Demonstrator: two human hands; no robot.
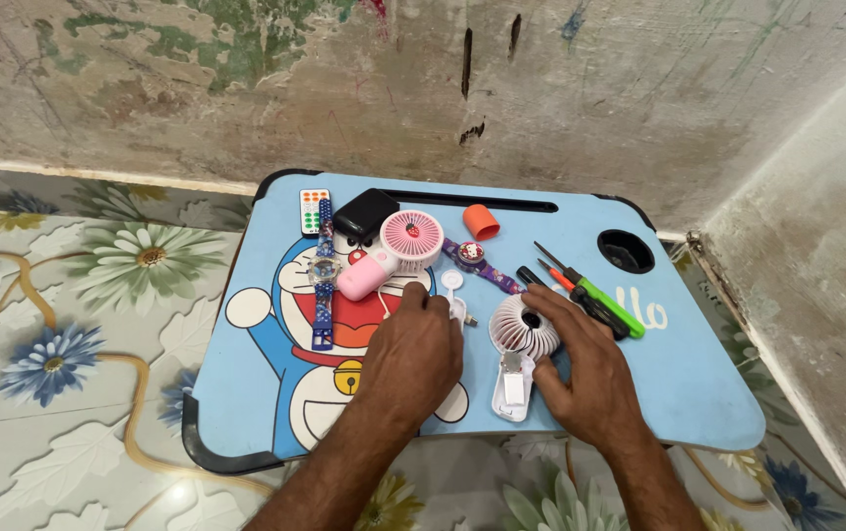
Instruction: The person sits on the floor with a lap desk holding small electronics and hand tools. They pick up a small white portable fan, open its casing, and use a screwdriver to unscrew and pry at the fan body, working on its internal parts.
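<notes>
Head view at lower centre: we are resting our left hand (411,356), fingers curled loosely, beside the white fan (523,339) while our right hand (585,369) is cupping it, fingers spread.

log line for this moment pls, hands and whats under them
left hand: resting by white cable plug | right hand: touching white fan | surface: blue lap table | nearby: pink fan, screwdrivers

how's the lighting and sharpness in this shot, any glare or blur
Head view: even, soft light, sharp across the blue lap table; faint glare on the glossy floral floor at bottom left; only soft shadows under the left hand and right hand by the white fan; slight wide-angle bending at the edges.
</notes>
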